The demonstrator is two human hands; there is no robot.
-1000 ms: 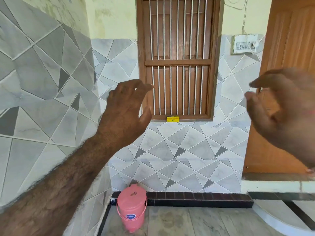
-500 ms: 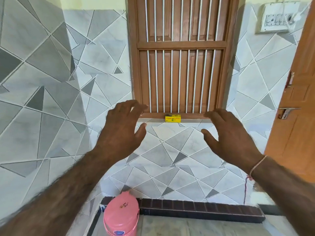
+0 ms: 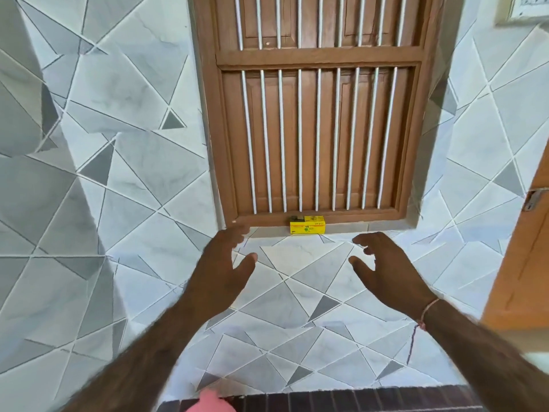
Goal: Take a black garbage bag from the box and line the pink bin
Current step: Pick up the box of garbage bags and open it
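A small yellow box sits on the window ledge, against the bottom of the barred wooden window. My left hand is raised below and to the left of the box, fingers spread, holding nothing. My right hand is raised below and to the right of it, fingers apart and empty. Neither hand touches the box. Only the top of the pink bin shows at the bottom edge, under my left forearm. No black bag is visible.
Grey and white tiled walls stand to the left and below the window. An orange wooden door with a latch is at the right edge. A dark brick-patterned skirting runs along the bottom. A switch panel is at top right.
The view has closed in on the window and box. Both hands have come together below the ledge, nearer the box. The pink bin has slid almost out of view at the bottom.
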